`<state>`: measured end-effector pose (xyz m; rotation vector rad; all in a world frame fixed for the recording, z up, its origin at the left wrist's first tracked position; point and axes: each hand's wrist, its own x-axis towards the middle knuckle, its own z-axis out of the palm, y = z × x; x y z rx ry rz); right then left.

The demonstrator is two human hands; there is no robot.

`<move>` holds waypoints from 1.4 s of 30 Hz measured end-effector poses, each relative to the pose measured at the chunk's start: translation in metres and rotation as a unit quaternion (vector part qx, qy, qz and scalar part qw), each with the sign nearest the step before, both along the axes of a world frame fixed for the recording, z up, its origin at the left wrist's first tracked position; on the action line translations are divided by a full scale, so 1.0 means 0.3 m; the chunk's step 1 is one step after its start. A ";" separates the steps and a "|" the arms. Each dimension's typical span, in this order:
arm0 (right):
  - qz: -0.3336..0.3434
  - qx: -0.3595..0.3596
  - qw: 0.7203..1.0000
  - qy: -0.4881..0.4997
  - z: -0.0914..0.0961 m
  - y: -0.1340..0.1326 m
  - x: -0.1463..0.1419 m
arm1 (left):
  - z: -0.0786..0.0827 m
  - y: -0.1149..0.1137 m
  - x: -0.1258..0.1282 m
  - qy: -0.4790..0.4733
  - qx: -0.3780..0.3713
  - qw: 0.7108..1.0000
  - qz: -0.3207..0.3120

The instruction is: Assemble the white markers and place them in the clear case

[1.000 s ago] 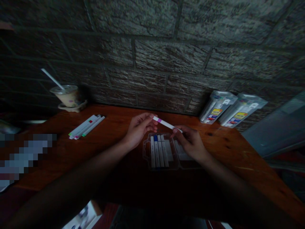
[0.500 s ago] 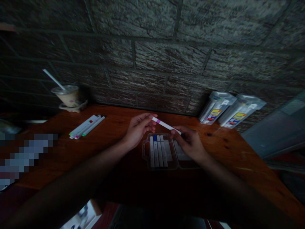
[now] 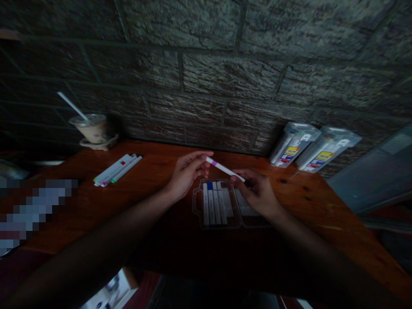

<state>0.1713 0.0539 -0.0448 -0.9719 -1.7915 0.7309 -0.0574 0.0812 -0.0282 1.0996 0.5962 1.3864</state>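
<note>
A white marker (image 3: 224, 168) with a purple band is held slantwise between my two hands. My left hand (image 3: 189, 174) pinches its upper end, near the band. The lower right end sits between the thumb and fingers of my right hand (image 3: 255, 191). Just below lies an open clear plastic case (image 3: 196, 202), flat on the table. Several white markers (image 3: 215, 204) stand side by side in its left half, one with a blue band. My right hand partly covers the case's other half.
On the left of the wooden table (image 3: 154, 159) lies a bunch of markers (image 3: 117, 170). Behind it stands a lidded cup (image 3: 93, 128) with a straw. Two filled clear cases (image 3: 292, 146) stand upright at the back right, by the stone wall (image 3: 206, 77).
Almost nothing differs. Both hands keep their hold on the marker, and the view has shifted only very slightly.
</note>
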 end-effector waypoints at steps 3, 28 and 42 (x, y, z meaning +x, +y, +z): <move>0.001 0.000 1.000 0.002 0.000 -0.003 0.000 | -0.003 0.003 0.000 0.001 0.006 1.000 0.004; -0.006 -0.005 1.000 0.005 0.013 -0.011 -0.007 | -0.003 0.002 -0.002 0.016 0.016 1.000 0.019; -0.012 0.003 1.000 -0.001 0.009 -0.008 -0.009 | -0.004 0.005 0.001 0.028 0.007 0.999 0.025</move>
